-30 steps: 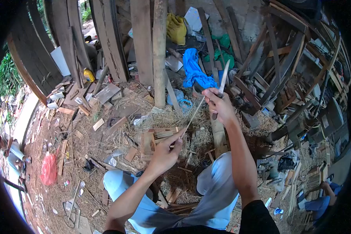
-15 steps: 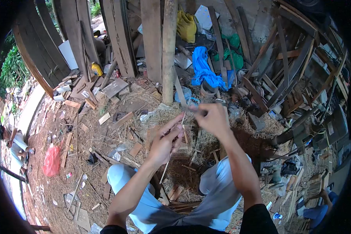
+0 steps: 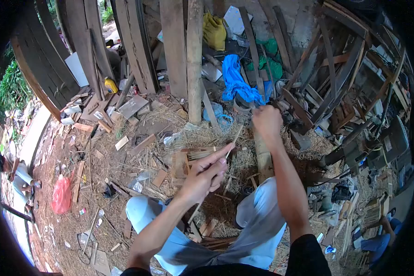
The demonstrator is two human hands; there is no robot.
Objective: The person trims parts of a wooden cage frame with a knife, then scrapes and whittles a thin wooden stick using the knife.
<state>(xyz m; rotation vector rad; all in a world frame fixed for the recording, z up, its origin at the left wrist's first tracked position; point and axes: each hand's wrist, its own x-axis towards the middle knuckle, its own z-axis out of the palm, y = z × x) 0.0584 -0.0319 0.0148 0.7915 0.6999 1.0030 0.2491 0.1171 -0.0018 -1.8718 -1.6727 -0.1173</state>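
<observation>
My left hand (image 3: 202,180) is closed around a thin pale wooden stick (image 3: 237,135), its index finger stretched along it. The stick's upper end points up and right, and its lower end comes out beneath the hand. Up and to the right, apart from the stick, my right hand (image 3: 267,125) is closed in a fist on what looks like a knife (image 3: 253,106). Only a small grey part of that tool shows, and the fingers cover the rest. Below my right hand stands a pale round wooden piece (image 3: 263,158), close to my right knee.
Wood scraps and shavings cover the ground. A wooden post (image 3: 194,69) rises ahead, with a blue plastic sheet (image 3: 237,80) to its right. Boards lean at the back right (image 3: 331,69). A red plastic bag (image 3: 61,195) lies left. Other people sit far left (image 3: 20,177) and lower right (image 3: 382,239).
My right hand has moved up and right, off the stick's upper end. My left hand still holds the stick, slightly further right. The view has shifted a little.
</observation>
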